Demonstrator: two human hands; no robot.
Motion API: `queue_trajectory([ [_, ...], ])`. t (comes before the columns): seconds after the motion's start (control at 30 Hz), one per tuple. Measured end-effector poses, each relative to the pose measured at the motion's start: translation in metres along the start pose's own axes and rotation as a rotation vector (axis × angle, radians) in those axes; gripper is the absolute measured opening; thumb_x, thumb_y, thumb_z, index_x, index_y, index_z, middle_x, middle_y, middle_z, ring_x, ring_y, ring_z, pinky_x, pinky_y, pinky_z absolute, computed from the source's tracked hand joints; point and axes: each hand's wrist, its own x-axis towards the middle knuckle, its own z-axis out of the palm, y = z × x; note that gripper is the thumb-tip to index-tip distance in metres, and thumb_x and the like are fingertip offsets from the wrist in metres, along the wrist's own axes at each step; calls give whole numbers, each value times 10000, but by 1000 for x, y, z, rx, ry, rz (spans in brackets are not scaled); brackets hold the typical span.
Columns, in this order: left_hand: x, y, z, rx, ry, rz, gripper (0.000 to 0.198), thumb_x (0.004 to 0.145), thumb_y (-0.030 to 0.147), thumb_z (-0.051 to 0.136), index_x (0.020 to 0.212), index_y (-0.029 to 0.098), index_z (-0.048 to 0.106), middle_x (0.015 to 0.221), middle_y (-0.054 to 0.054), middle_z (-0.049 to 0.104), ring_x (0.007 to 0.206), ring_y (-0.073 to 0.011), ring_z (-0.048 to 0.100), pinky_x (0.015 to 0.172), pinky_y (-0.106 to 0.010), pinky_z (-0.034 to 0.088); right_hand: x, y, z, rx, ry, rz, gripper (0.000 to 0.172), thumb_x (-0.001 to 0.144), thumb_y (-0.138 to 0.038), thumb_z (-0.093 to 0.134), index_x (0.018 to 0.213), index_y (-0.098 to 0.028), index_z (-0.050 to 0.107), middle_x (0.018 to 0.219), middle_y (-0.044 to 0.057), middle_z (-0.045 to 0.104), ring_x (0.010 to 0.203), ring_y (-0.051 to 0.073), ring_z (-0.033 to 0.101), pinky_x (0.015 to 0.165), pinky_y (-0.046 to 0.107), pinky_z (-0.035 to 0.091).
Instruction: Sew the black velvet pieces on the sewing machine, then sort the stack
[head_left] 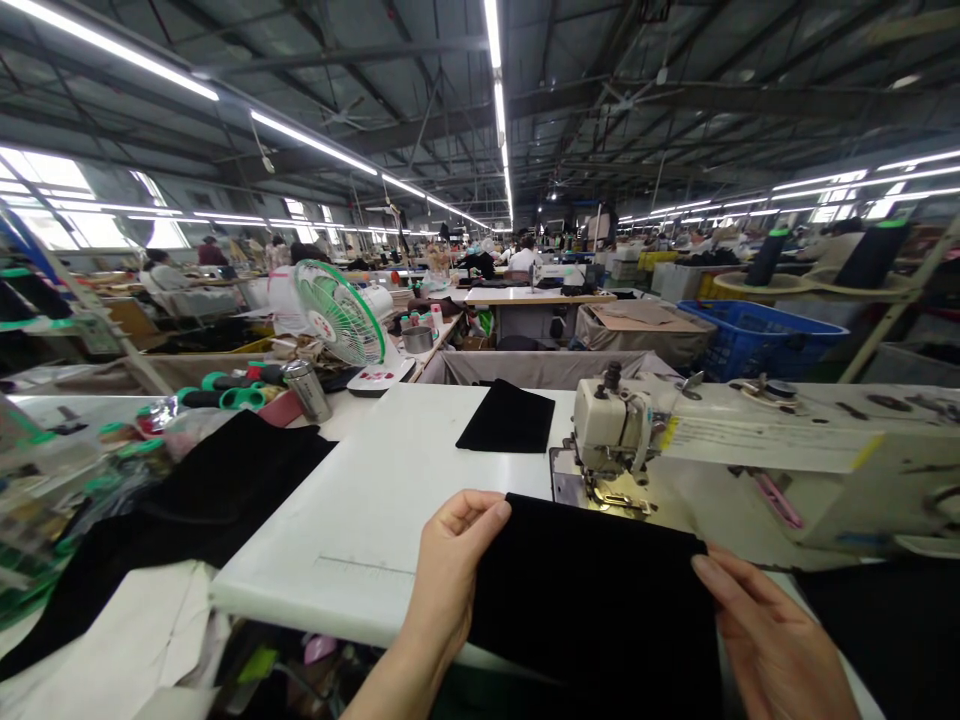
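A black fabric piece [592,600] is stretched between my two hands at the front edge of the white sewing table [352,510]. My left hand [454,570] pinches its upper left corner between thumb and fingers. At the upper right corner, my right hand [772,620] grips the same cloth. Just beyond the fabric's top edge stands the sewing machine [615,430], its needle area partly lit. Another black fabric piece [508,418] lies flat on the table, left of the machine head. The lower part of the held cloth runs out of view.
A green-rimmed fan [341,312] and a metal can [306,390] stand at the back left. Dark cloth [225,490] and thread spools [232,390] crowd the left side. A blue basket [761,335] sits behind the machine. More black cloth [885,620] lies at right.
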Motion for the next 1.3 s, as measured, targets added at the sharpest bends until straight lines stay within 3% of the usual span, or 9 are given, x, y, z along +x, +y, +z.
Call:
queue_trajectory([
  [0.23,3,-3,-1,19,26,38,260,643,339,845,717,151,680,750,-29,700,693,-120,605,685,-214,474,2,2,-4,-42,-43,-31,532,339,-405,951,794,-197,770,912,17,747,1048,194,632,764,95,524],
  [0.4,6,3,0,2,120,84,344,498,277,902,681,169,632,786,4,692,757,-98,597,700,-148,473,-1,2,2,-73,-124,-159,423,452,-422,931,754,-188,749,833,9,713,888,172,625,829,218,504],
  [0.53,10,7,-3,-17,167,27,409,401,250,918,654,181,603,777,27,678,744,-87,594,665,-110,487,-2,2,9,-63,-232,-219,334,563,-419,894,725,-186,718,780,4,673,809,164,583,808,281,475],
  [0.7,8,12,-4,-23,229,-50,460,307,228,918,634,186,597,762,34,669,737,-93,605,632,-90,506,-3,3,12,-42,-277,-249,275,627,-390,867,709,-191,696,784,-3,655,798,157,561,792,290,449],
  [0.93,6,8,-6,58,220,-10,422,351,241,890,615,193,565,752,34,666,728,-104,596,616,-125,497,0,2,15,-68,-250,-275,288,627,-382,845,688,-191,639,792,5,634,816,176,576,788,303,463],
  [1.03,10,21,-12,230,172,161,369,472,310,857,619,204,536,767,30,672,771,-127,609,671,-171,493,-3,3,14,-211,-280,-384,233,693,-343,784,778,-200,621,785,-2,610,777,168,576,737,286,473],
  [1.13,23,52,-5,569,63,384,269,630,368,770,672,222,549,831,13,693,765,-155,618,704,-242,481,-17,12,9,-457,-382,-537,133,761,-238,691,841,-210,589,788,-14,588,758,158,580,729,267,473],
  [1.23,50,70,18,944,-180,541,122,720,320,657,717,227,577,794,4,681,737,-180,607,720,-294,457,-37,35,1,-610,-502,-594,96,785,-167,624,842,-217,566,755,-27,576,723,145,581,711,239,475],
  [1.3,75,57,37,1093,-439,516,40,713,243,593,687,219,573,681,19,627,654,-168,562,645,-281,424,-45,56,-8,-636,-534,-625,86,800,-154,605,841,-219,566,736,-29,582,692,140,583,677,221,482],
])
